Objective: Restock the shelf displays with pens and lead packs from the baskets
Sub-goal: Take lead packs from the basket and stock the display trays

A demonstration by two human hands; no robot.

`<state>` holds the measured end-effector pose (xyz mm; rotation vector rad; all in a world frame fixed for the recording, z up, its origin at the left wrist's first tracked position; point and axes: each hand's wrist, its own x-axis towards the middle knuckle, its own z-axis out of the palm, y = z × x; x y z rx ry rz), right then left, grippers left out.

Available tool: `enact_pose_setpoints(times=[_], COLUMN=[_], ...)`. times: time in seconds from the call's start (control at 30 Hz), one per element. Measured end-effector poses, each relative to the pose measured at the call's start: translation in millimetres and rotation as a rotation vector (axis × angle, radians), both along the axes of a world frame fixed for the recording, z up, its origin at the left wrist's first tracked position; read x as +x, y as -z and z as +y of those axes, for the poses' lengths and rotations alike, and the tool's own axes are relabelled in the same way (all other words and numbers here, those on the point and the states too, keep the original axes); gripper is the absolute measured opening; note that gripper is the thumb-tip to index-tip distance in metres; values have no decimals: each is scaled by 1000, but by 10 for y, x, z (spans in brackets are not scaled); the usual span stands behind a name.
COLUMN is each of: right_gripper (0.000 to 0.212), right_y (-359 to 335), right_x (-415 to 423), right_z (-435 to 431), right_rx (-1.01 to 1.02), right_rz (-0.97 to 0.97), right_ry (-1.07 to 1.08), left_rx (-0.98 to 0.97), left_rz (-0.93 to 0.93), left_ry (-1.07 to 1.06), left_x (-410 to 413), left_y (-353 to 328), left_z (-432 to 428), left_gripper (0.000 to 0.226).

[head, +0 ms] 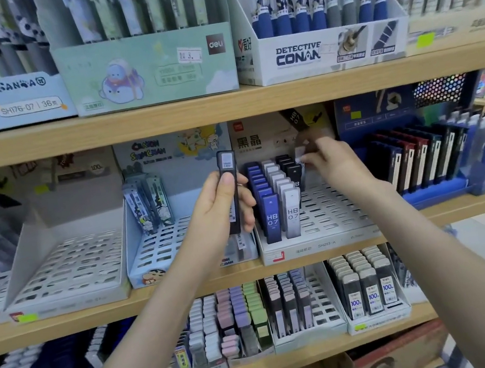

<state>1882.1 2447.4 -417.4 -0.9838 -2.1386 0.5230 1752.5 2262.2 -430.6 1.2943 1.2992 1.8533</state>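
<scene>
Gripping a black lead pack (230, 185) upright, the left hand (220, 210) has fingers and thumb curled round it. The right hand (332, 165) pinches a second black pack (296, 172) standing in the white slotted display tray (335, 210) on the wooden shelf (188, 292).

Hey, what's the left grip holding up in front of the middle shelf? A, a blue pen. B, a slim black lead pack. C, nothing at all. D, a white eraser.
B: the left grip holds a slim black rectangular plastic lead pack upright, thumb across its front, beside the white slotted display tray.
</scene>
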Motion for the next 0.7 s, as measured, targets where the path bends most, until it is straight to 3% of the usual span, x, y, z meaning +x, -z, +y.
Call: enact_pose_setpoints(times=[0.27, 0.47, 0.57, 0.63, 0.7], right_gripper=[21, 28, 22, 10, 6], right_y=[15, 23, -65, -156, -248], right_x=[76, 102, 159, 211, 247], right_z=[21, -36, -214, -418, -663], right_rx=[-71, -59, 9, 9, -46], right_rz=[162, 50, 244, 426, 468], right_ry=[-49, -51, 6, -80, -236], left_rx=[12, -21, -67, -105, -131], left_rz=[-27, -14, 39, 107, 150], left_ry=[23, 40, 76, 108, 148], left_x=[-31, 10, 27, 52, 92], left_y=[-5, -35, -48, -49, -50], left_z=[8, -11, -47, -65, -68], left_gripper=[26, 26, 24, 22, 20])
